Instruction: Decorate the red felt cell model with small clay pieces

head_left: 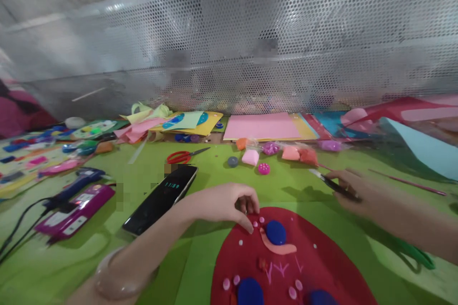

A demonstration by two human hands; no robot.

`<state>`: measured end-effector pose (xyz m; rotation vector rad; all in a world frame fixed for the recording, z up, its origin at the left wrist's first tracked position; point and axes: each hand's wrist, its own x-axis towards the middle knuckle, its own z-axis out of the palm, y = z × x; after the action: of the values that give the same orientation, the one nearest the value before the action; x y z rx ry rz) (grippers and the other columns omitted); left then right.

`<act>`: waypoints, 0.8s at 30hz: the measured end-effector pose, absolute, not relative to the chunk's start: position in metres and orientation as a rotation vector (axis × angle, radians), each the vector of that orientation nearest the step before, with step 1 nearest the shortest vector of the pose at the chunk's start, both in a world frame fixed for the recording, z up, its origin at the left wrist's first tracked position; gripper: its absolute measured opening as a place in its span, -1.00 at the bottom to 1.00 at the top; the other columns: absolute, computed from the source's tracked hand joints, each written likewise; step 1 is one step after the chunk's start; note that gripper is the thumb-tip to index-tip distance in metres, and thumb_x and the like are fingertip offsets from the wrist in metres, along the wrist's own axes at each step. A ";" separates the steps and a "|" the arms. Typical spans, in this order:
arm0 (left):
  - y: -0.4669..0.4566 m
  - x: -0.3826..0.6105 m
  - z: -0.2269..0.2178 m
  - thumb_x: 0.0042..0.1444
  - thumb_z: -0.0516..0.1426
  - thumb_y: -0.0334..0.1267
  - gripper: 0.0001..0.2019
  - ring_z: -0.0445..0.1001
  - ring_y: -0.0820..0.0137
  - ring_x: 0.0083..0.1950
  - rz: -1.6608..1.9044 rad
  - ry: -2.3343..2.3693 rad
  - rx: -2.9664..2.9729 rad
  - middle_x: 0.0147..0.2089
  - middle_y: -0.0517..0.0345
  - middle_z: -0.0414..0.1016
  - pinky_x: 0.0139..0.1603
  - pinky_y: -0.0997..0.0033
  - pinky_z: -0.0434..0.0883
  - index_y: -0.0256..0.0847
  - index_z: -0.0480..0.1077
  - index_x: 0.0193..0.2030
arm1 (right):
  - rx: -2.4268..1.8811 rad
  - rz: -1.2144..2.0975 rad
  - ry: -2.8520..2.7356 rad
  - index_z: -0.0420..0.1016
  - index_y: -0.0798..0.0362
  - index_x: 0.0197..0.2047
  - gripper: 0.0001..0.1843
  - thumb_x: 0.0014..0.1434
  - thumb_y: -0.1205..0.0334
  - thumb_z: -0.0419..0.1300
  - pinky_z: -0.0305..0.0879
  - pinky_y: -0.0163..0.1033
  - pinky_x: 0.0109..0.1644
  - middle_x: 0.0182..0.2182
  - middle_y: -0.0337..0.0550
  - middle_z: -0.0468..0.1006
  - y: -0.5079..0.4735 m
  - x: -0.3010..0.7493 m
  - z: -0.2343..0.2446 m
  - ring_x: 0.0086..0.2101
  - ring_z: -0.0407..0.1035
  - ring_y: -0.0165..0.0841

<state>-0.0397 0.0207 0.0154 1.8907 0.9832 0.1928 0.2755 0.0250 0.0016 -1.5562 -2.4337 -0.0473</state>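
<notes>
My left hand reaches over the top left edge of a rounded red paper piece, thumb and curled fingers apart with nothing visible between them. Near the thumb are small pink dots, a blue disc and a curved peach-coloured clay strip. Lower on the red paper are more blue discs, pink dots and thin pink branching strips. At the right, my right hand grips a slim black-handled tool with a pale, blade-like tip pointing left. The red paper's bottom is cut off by the frame.
A phone lies left of my left arm, with red-handled scissors behind it. A purple power strip with cables sits farther left. Bagged clay lumps and coloured paper sheets lie before a perforated metal panel.
</notes>
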 end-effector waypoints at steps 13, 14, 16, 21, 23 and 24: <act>0.020 -0.034 0.015 -0.07 0.27 -0.19 -0.80 0.34 0.48 -0.43 0.217 1.046 1.787 -0.47 0.26 0.40 -0.49 0.56 0.21 -0.22 0.40 -0.35 | -0.906 -0.816 -2.563 0.36 0.11 0.00 -0.60 0.26 0.22 -0.18 0.36 0.01 -0.23 -0.30 0.00 0.51 0.033 0.261 -0.016 -0.24 0.35 -0.10; 0.020 -0.034 0.014 -0.09 0.28 -0.20 -0.80 0.34 0.48 -0.44 0.219 1.042 1.782 -0.47 0.26 0.40 -0.49 0.56 0.21 -0.22 0.40 -0.35 | -0.900 -0.836 -2.563 0.37 0.13 0.01 -0.59 0.26 0.22 -0.18 0.36 0.01 -0.23 -0.31 0.00 0.51 0.034 0.261 -0.017 -0.25 0.35 -0.10; 0.020 -0.034 0.012 -0.13 0.30 -0.23 -0.79 0.33 0.49 -0.45 0.234 1.051 1.784 -0.48 0.28 0.38 -0.51 0.57 0.20 -0.22 0.39 -0.38 | -0.889 -0.855 -2.570 0.37 0.15 0.03 -0.58 0.27 0.22 -0.18 0.37 0.03 -0.22 -0.30 0.01 0.51 0.033 0.260 -0.018 -0.26 0.35 -0.10; 0.019 -0.032 0.011 -0.18 0.33 -0.26 -0.76 0.32 0.50 -0.45 0.239 1.076 1.775 -0.49 0.31 0.35 -0.52 0.58 0.19 -0.21 0.37 -0.39 | -0.879 -0.845 -2.611 0.42 0.22 -0.01 -0.55 0.28 0.23 -0.20 0.40 0.01 -0.24 -0.33 0.04 0.52 0.028 0.254 -0.014 -0.29 0.39 -0.13; 0.020 -0.032 0.013 -0.13 0.30 -0.24 -0.79 0.32 0.49 -0.44 0.224 1.075 1.784 -0.49 0.30 0.36 -0.51 0.57 0.20 -0.21 0.38 -0.37 | -0.876 -0.821 -2.608 0.44 0.20 -0.03 -0.55 0.28 0.23 -0.20 0.41 -0.02 -0.27 -0.35 0.02 0.53 0.027 0.254 -0.015 -0.33 0.40 -0.15; 0.020 -0.032 0.014 -0.08 0.27 -0.24 -0.83 0.33 0.49 -0.44 0.219 1.068 1.792 -0.47 0.29 0.37 -0.49 0.56 0.20 -0.21 0.39 -0.36 | -0.875 -0.803 -2.606 0.45 0.17 -0.04 -0.56 0.28 0.22 -0.19 0.41 -0.04 -0.28 -0.36 0.00 0.54 0.027 0.255 -0.016 -0.33 0.40 -0.16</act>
<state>-0.0323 0.0202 0.0139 1.7921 1.0681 0.2192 0.2552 0.0272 -0.0163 -0.8751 -2.6061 -0.8033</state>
